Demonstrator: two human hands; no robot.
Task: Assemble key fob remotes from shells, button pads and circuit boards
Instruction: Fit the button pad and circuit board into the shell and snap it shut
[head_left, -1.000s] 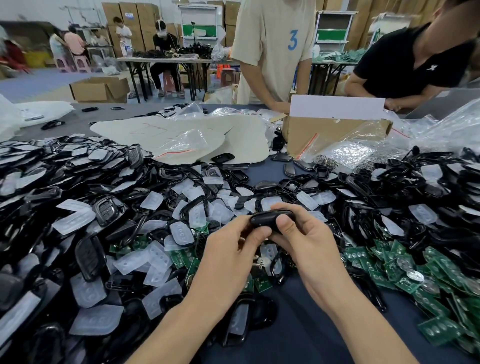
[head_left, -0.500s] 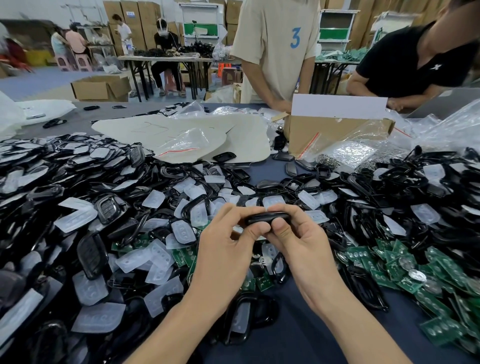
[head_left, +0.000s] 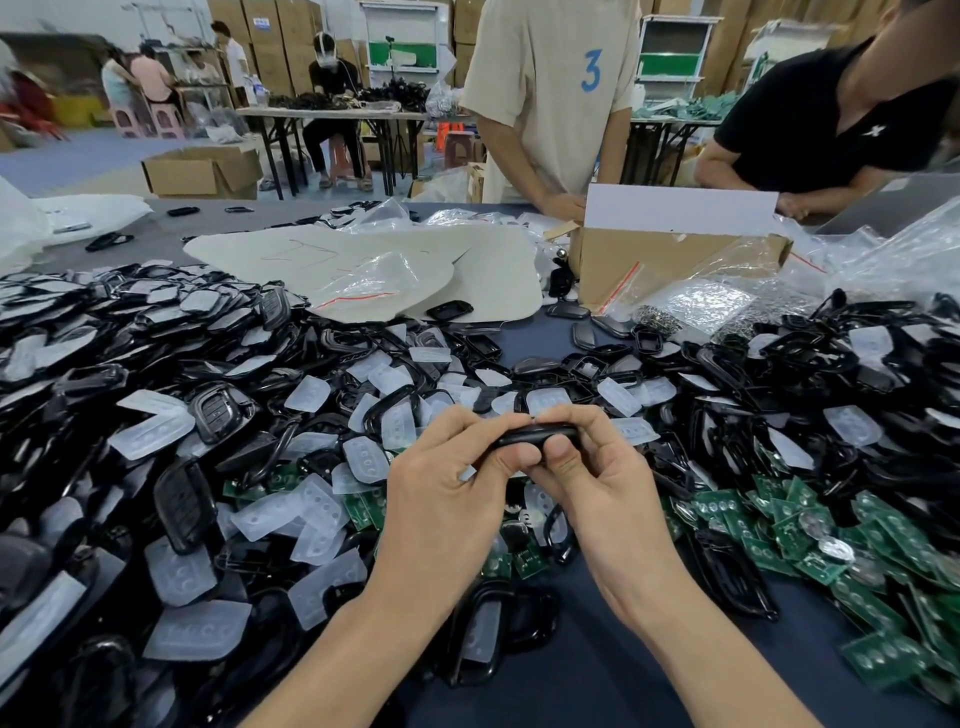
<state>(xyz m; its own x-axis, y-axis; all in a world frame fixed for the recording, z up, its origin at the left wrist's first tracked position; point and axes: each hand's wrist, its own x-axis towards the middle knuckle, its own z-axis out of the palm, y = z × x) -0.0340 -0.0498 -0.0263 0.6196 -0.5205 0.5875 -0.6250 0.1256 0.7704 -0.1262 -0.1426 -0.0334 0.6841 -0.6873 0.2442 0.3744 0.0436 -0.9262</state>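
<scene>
1. Covering most of the view, a dark blue table (head_left: 597, 675) carries loose key fob parts on nearly all of its surface.
2. Heaped on the left side and reaching the middle is a big pile of black shells (head_left: 130, 332), mixed with translucent white button pads (head_left: 150, 431) lying at every angle.
3. A second heap of black shell frames (head_left: 841, 374) fills the right side of the table.
4. At the far edge stand two people: one in a beige shirt (head_left: 550, 93) with a blue number 3, one in a black shirt (head_left: 810, 119) leaning in from the right.
5. A brown cardboard box (head_left: 654, 260) with a raised white flap sits between them and the piles, with clear plastic bags just beside it.
6. Green circuit boards (head_left: 810, 540) spread in a loose drift at the lower right, a few more showing beneath the hands.
7. The left hand (head_left: 447, 499) and right hand (head_left: 602, 499) meet above the table's middle, raised over the parts.
8. Both hands pinch one black key fob (head_left: 535, 434) between curled forefingers on top and thumbs underneath.
9. The fob is seen edge-on, flat and level, its long axis running left to right across the view; one end sits in each hand, and only a thin dark band shows between the fingertips.
</scene>
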